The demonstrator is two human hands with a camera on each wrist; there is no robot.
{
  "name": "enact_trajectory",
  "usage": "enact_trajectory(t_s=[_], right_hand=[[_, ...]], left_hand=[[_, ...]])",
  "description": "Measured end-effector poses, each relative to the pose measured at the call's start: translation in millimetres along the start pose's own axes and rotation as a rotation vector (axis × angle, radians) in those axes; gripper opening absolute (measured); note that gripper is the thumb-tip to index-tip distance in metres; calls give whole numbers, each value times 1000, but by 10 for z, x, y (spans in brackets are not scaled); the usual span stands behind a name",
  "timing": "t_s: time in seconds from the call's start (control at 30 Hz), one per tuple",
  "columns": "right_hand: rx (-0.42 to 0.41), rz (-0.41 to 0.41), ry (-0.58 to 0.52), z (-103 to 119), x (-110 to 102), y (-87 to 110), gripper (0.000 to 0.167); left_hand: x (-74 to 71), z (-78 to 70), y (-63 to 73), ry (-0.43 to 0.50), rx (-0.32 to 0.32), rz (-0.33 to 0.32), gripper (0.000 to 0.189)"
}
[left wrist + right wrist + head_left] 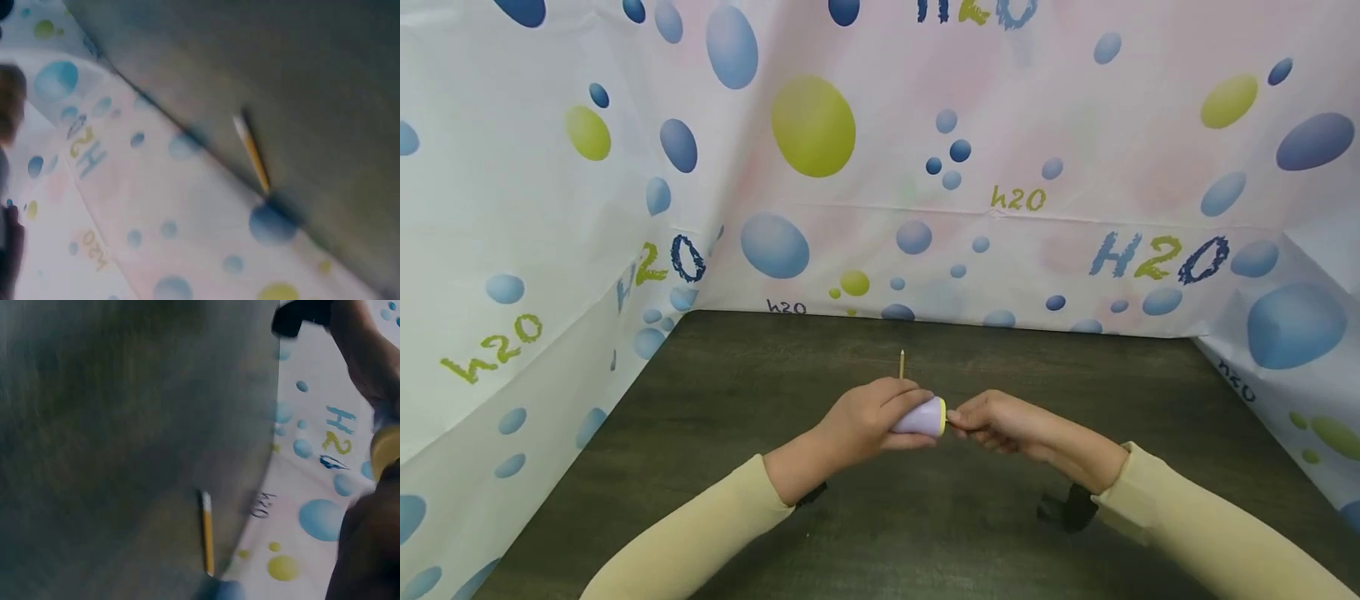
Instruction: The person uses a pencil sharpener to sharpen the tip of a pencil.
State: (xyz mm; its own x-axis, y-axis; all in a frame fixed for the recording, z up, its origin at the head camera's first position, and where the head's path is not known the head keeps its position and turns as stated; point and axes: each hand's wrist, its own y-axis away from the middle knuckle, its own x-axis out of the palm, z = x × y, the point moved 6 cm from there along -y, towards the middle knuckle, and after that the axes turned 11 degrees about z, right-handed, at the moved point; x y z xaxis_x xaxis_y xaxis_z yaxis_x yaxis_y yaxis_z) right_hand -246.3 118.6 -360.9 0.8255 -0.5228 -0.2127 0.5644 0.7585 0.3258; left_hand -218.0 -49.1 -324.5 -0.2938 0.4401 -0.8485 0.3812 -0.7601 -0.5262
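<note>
My left hand (pixel 876 417) grips a lilac cylinder (pixel 917 418) with a yellow rim, lying roughly level over the table, its yellow end facing right. At that end my right hand (pixel 1003 423) pinches a small thin dark piece between thumb and forefinger; the fingers hide most of it, and I cannot tell what it is. Just beyond the left hand a yellow pencil (pixel 902 364) lies on the table, pointing away. The left wrist view shows the pencil (pixel 255 156) whole, with a pale end. In the right wrist view the cylinder's yellow end (pixel 385 453) shows at the right edge.
The dark wooden table (pixel 790 358) spreads around both hands. A white sheet (pixel 1037 267) printed with blue and green dots and "h2O" lettering hangs behind it and along both sides. Black straps (pixel 1078 507) show under the wrists.
</note>
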Motion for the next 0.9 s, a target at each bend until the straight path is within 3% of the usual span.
enact_trajectory(t_s=[0.07, 0.1, 0.17, 0.23, 0.33, 0.4, 0.47, 0.5, 0.6, 0.7, 0.8, 0.9], right_hand=[[64, 76, -93, -37, 15, 2, 35], [54, 84, -75, -27, 16, -1, 36], [-19, 27, 61, 37, -6, 4, 38], [-132, -106, 345, 142, -23, 30, 43], [-371, -382, 958, 332, 35, 118, 53], [-544, -596, 1306, 418, 114, 201, 53], [-706, -755, 1540, 447, 187, 265, 47], [-767, -795, 1611, 445, 208, 283, 42], [-897, -872, 1763, 423, 259, 328, 33], [-986, -907, 1814, 395, 294, 361, 31], [-1009, -903, 1729, 397, 301, 358, 36], [-900, -840, 1507, 387, 246, 305, 46]], left_hand=[[-21, -35, 31, -88, 94, -72, 59], [-22, -21, 32, -70, 96, -73, 59], [-9, 50, 24, 41, 26, -28, 57], [34, 171, 17, 230, -130, 63, 51], [162, 385, 59, 596, -465, 212, 44], [249, 475, 109, 849, -668, 289, 42], [317, 503, 150, 1062, -805, 355, 43], [344, 496, 160, 1158, -842, 386, 45], [396, 426, 167, 1360, -887, 465, 46], [417, 352, 156, 1430, -892, 500, 46], [399, 314, 129, 1371, -872, 470, 43], [351, 320, 96, 1138, -809, 384, 40]])
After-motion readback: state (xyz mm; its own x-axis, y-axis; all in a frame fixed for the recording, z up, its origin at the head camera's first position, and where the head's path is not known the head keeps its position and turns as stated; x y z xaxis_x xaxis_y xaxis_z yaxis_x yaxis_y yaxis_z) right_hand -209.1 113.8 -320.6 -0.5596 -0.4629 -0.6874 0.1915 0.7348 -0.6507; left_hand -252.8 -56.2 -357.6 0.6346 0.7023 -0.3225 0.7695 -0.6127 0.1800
